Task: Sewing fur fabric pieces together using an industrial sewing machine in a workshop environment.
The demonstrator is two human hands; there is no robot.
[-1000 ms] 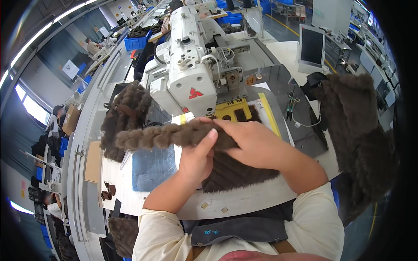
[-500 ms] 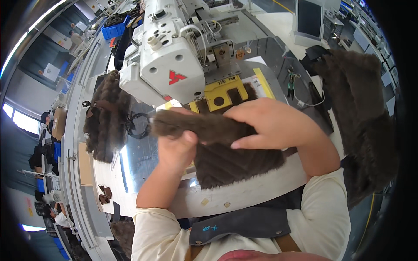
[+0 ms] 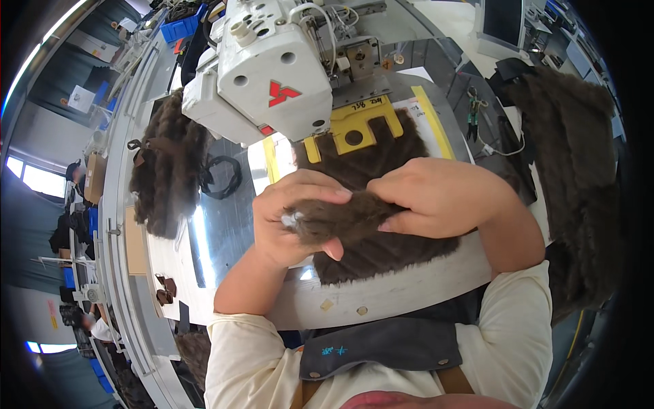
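My left hand (image 3: 283, 221) and my right hand (image 3: 436, 198) both grip a folded brown fur strip (image 3: 337, 221), with a whitish patch showing at its left end. Below and behind them lies a quilted brown fur panel (image 3: 381, 255) on the work surface. Its far part is under a yellow plate (image 3: 354, 140) with cut-outs, at the foot of the white sewing machine (image 3: 259, 82). A yellow strip (image 3: 432, 123) runs along the right of the plate.
Fur pieces are piled on the left (image 3: 163, 184) and right (image 3: 582, 191). A black loop (image 3: 221, 177), small green snips (image 3: 473, 112), brown scraps (image 3: 165, 290) and a screen (image 3: 497, 24) are around me. Co-workers (image 3: 99, 327) sit along the left.
The fur strip has been drawn back from the plate and turned shorter, end toward the left. My left hand has shifted its grip, fingers now over the top. The yellow plate is more exposed.
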